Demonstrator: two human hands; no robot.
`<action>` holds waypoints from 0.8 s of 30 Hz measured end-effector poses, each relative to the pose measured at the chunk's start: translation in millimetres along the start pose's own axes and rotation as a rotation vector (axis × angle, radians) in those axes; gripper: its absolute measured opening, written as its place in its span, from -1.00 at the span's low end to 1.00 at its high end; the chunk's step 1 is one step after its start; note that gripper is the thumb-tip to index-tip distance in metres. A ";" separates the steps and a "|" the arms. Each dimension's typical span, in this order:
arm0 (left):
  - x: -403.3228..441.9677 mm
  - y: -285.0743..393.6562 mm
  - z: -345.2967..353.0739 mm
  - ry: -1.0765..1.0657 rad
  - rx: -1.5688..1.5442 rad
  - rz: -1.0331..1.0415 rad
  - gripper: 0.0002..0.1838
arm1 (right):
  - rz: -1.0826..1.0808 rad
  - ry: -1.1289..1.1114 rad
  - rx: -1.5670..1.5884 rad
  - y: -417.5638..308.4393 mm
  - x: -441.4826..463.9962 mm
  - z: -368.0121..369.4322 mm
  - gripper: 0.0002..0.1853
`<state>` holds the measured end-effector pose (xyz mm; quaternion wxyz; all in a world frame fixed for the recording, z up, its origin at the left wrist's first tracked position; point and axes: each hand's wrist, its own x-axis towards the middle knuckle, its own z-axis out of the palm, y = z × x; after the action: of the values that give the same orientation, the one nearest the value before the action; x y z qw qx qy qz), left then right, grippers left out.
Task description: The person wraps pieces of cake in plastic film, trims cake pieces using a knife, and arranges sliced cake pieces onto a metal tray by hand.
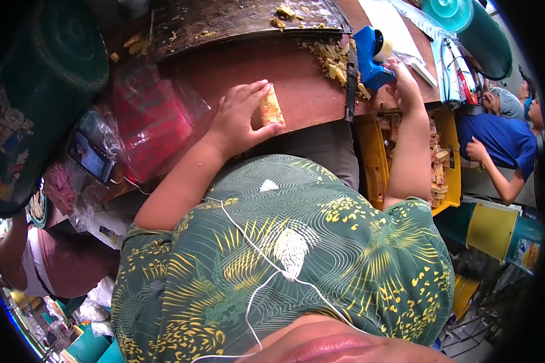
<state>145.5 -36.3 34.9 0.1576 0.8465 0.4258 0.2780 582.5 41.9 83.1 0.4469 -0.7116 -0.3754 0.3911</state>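
Note:
My left hand (241, 112) rests at the table's front edge, with thumb and fingers closed around the ends of a wrapped yellow snack bar (272, 107). The bar lies on the brown tabletop in a clear printed wrapper. My right hand (404, 85) is at the near right side of a blue tape dispenser (369, 59), its fingers curled by the front end. Whether a piece of tape is between those fingers is too small to tell. A pale tape roll (383, 51) sits in the dispenser.
A dark baking tray (242, 23) with crumbs lies at the back, beside broken yellow pieces (328, 59). A yellow crate (372, 160) of wrapped bars stands below right. Red plastic packaging (148, 121), a phone (91, 154) and a green bin (45, 91) are left. Other people sit nearby.

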 end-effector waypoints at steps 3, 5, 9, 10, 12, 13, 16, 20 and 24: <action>-2.8 0.0 3.9 0.039 0.083 0.029 -0.12 | -0.439 0.191 -0.374 9.1 5.5 9.7 -0.65; -3.0 -0.2 4.4 0.062 0.124 0.057 -0.13 | -0.914 0.432 -0.679 1.4 -23.7 27.4 -0.62; -5.2 -1.7 5.1 0.093 0.120 0.109 -0.15 | -0.957 0.525 -0.851 39.5 -49.3 21.8 -0.65; -5.4 -2.9 6.0 0.101 0.111 0.121 -0.15 | -0.927 0.565 -0.905 58.1 -41.8 9.5 -0.65; -6.0 -2.1 7.5 0.145 0.031 0.111 -0.12 | -0.882 0.563 -0.920 69.8 -41.2 0.9 -0.64; -5.4 -2.3 8.2 0.169 -0.008 0.105 -0.11 | -0.869 0.519 -0.880 70.6 -43.4 -0.6 -0.64; -4.7 -9.2 15.0 0.221 -0.080 0.137 -0.05 | -0.780 0.169 -0.585 48.9 -75.8 34.4 -0.67; -3.7 -5.1 9.4 0.205 -0.113 0.116 -0.03 | -0.826 -0.509 -0.404 14.5 -147.4 116.2 -0.85; -6.5 -6.6 11.6 0.195 -0.176 0.106 -0.06 | -0.933 -0.676 -0.287 21.2 -144.8 166.8 -0.78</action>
<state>145.2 -38.1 20.2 0.1741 0.8197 0.3677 0.4032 377.9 -35.7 46.2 0.3267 -0.3606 -0.8192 0.3034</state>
